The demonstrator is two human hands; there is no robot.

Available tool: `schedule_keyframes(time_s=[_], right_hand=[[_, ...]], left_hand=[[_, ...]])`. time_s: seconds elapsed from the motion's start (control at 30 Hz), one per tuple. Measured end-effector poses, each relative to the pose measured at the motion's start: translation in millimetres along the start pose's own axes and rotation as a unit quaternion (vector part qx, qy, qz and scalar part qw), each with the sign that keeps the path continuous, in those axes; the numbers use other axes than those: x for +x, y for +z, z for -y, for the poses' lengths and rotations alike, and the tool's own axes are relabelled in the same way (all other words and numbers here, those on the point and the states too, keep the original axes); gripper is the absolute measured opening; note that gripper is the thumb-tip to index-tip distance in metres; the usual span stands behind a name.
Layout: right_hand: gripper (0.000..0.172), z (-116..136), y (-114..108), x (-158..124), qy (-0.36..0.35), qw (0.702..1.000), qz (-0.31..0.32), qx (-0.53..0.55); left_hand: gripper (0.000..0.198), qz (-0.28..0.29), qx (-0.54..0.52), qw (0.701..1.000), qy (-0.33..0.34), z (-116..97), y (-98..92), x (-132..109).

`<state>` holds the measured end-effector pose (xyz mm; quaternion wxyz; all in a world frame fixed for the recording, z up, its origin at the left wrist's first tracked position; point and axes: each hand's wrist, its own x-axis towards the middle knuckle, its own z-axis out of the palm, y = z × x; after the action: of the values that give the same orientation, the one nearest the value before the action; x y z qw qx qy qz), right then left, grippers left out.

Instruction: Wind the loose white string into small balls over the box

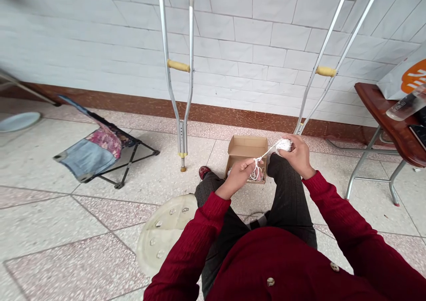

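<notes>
My right hand (298, 155) is closed around a ball of white yarn (284, 145). From the ball a strand runs down to the left into my left hand (240, 175), whose fingers pinch a loose tangle of white yarn (257, 168). The loops of that tangle hang over an open cardboard box (248, 146) on the floor between my feet. More strands and other items lie inside the box, partly hidden by my left hand, so I cannot make them all out.
Two metal crutches, one left (182, 134) and one right (319, 61), lean on the tiled wall. A folding stool (96, 152) stands at left, a pale round lid (156, 239) lies beside my leg. At right a brown table (382, 110) bears a plastic cup (404, 105) and a bag (396, 77).
</notes>
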<state>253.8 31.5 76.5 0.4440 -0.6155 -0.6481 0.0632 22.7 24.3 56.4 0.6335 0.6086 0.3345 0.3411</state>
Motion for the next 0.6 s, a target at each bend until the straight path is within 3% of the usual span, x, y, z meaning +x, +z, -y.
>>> schedule_keyframes(time_s=[0.1,0.3,0.47,0.6], right_hand=[[0.035,-1.5,-2.0,-1.3,0.004,1.000,-0.011,-0.013],[0.033,0.6,10.4,-6.1,0.018,0.999,0.025,-0.020],[0.034,10.7,22.7,-15.0,0.030,0.998,0.045,-0.006],[0.033,15.4,24.5,-19.5,0.023,0.998,0.053,0.003]], left_hand=[[0.033,-0.007,0.054,0.998,0.012,-5.1,-9.5,-4.0],[0.035,0.089,0.020,0.996,-0.003,-25.1,-5.3,-10.5],[0.027,-0.012,-0.030,0.999,-0.041,-16.7,9.2,-3.4],[0.033,-0.128,-0.012,0.992,-0.003,-9.2,10.5,-2.2]])
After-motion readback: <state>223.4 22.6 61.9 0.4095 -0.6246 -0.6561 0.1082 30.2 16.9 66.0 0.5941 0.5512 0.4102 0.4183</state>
